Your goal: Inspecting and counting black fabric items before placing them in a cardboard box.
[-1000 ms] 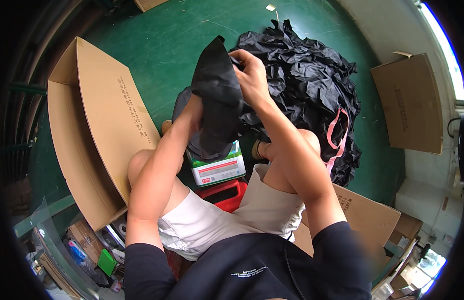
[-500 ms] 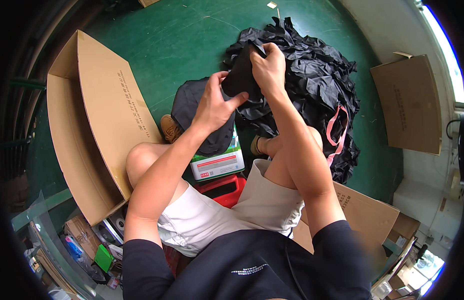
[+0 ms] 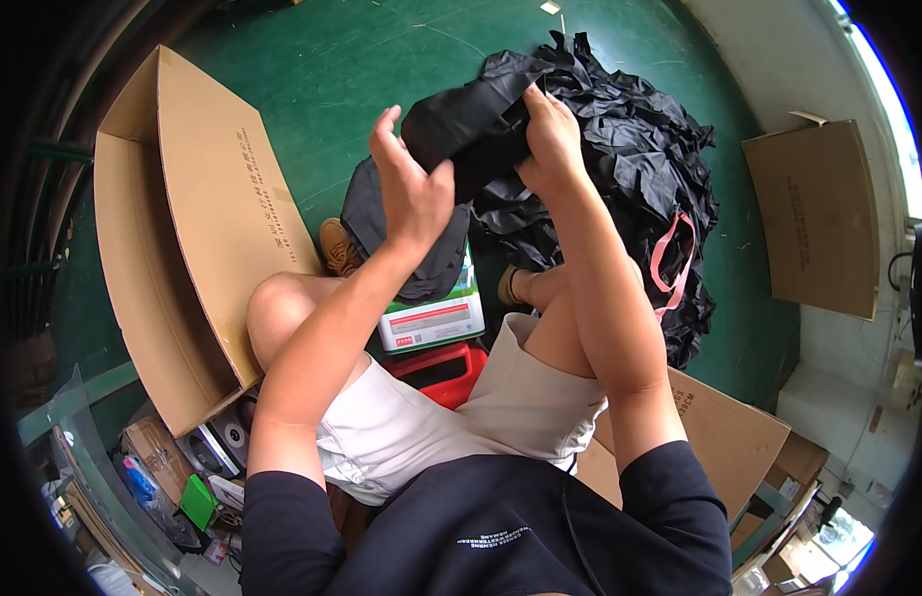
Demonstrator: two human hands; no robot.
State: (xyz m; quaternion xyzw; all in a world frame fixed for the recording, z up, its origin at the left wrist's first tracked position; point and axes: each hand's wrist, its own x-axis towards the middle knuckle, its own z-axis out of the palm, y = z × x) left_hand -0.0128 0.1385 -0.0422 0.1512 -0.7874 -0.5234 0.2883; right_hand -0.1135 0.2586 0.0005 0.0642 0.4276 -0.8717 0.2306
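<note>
A piece of black fabric (image 3: 466, 124) is stretched out in front of me, above the floor. My right hand (image 3: 555, 144) pinches its right end between thumb and fingers. My left hand (image 3: 416, 199) is at its left end, fingers spread upward and thumb apart, next to the cloth without closing round it. Below lie flat dark fabric pieces (image 3: 431, 253), stacked on a white and green box (image 3: 436, 323) between my legs. Just beyond my right hand a large heap of crumpled black fabric pieces (image 3: 630, 149) covers part of the floor.
An open cardboard box (image 3: 217, 199) stands at my left. Another carton (image 3: 813, 219) leans by the wall on the right, and a cardboard flap (image 3: 724, 427) is beside my right hip. A pink strap (image 3: 669, 263) lies on the heap. Something red (image 3: 456, 377) sits under the white box.
The black fabric has been spread wider and turned more sideways. My left hand has moved up and left, its fingers opening. My right hand has shifted slightly right and keeps its grip.
</note>
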